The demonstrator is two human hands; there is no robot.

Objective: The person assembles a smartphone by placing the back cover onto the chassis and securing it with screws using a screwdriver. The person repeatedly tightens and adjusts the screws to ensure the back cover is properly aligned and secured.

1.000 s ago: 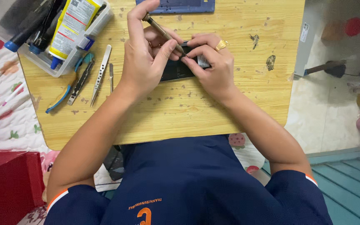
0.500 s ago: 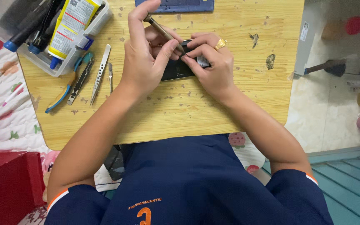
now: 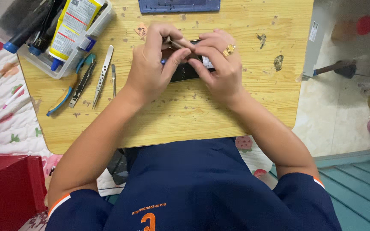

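black slab-like device (image 3: 184, 72) flat on wooden table (image 3: 185, 115), mid-top, long axis roughly left-right, ends mostly hidden under hands; left hand (image 3: 153, 68) pinching thin brownish tool (image 3: 177, 43) over device, tool slanting up-left to down-right; right hand (image 3: 219, 64), gold ring (image 3: 228, 50) on finger, fingertips pressed on device's right part; metal tweezers (image 3: 102, 76) and blue-handled pliers (image 3: 71, 85) lie left; clear tray (image 3: 54, 70) with yellow tube (image 3: 71, 25) at top-left corner; blue mat (image 3: 178, 5) at far edge
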